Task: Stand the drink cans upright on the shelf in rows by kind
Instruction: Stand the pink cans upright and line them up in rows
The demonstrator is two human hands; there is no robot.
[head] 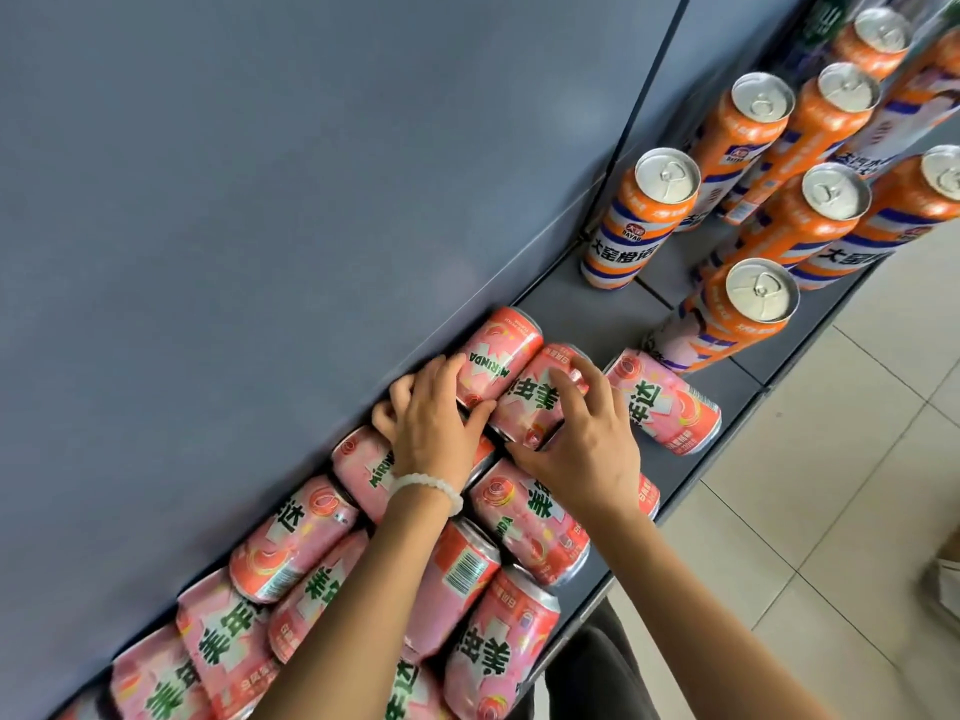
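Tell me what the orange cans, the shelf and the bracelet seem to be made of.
Orange cans: metal, likely aluminium; bare silvery tops with pull tabs, glossy printed sides.
Shelf: probably painted sheet metal; flat, matte grey-blue, thin edge.
Bracelet on the left wrist: round, milky white beads, glossy; stone, glass or plastic, cannot tell.

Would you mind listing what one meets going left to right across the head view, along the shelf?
Grey back panel → pink cans → left hand → right hand → lone pink can lying down → tall orange cans → tiled floor.
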